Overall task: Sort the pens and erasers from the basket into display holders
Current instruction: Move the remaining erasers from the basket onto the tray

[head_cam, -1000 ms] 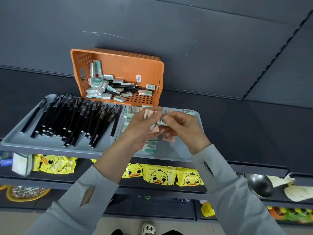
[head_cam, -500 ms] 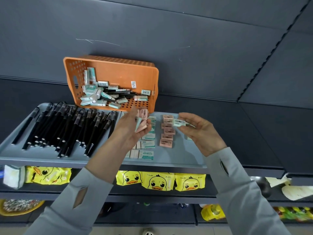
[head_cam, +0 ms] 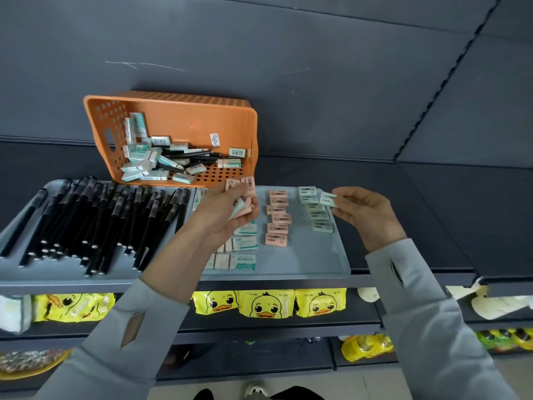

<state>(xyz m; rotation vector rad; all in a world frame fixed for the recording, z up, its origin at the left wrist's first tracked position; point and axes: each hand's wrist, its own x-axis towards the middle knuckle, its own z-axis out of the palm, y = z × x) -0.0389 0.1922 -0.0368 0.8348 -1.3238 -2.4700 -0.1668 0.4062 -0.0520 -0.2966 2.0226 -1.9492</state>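
The right hand, fingers pointing left, pinches a mint eraser between thumb and fingertips, just over the far end of the mint row in the right tray. The left hand clutches a bunch of pink erasers, one pale green among them, over the tray's left side. A second ago the hands met mid-tray; now they are well apart. The tray also carries a pink row and white-and-green erasers. Black pens fill the left tray. The orange basket, tipped on its side, holds loose erasers and spare pens.
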